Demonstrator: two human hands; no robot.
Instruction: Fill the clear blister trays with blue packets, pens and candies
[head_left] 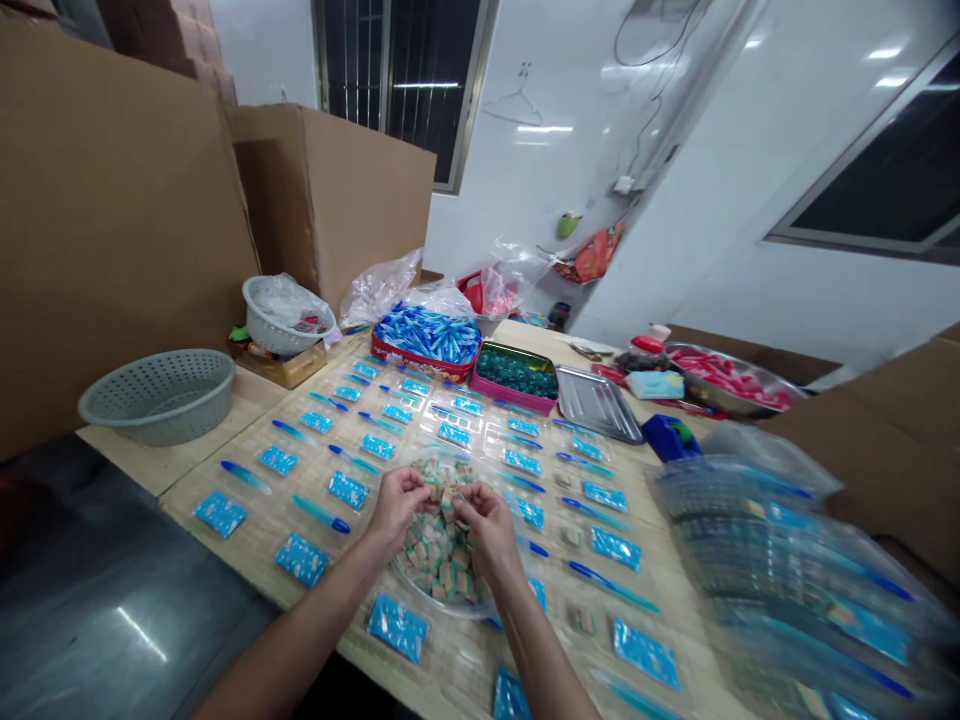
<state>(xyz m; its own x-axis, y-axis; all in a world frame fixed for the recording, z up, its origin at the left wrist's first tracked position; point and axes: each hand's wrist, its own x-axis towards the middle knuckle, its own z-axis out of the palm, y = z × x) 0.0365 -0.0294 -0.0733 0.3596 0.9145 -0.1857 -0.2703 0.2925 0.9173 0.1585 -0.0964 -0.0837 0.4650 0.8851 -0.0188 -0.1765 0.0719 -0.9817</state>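
Observation:
My left hand (pixel 397 507) and my right hand (pixel 486 520) meet over a clear bag of small green-and-pink wrapped pieces (pixel 441 555) in the middle of the table. Fingers of both hands are curled and pinching at pieces on top of the pile. Around them, rows of clear flat packets lie on a bamboo mat (pixel 259 535), each with a blue packet (pixel 304 558) and a blue pen (pixel 321 514). What exactly each hand pinches is too small to name.
A grey colander (pixel 159 394) and white basket (pixel 279 318) stand at left by tall cardboard boxes (pixel 112 210). At the back are a red tray of blue pens (pixel 426 340), a tin of dark green pieces (pixel 516 374), and a steel tray (pixel 596 402). Filled packets stack at right (pixel 787 560).

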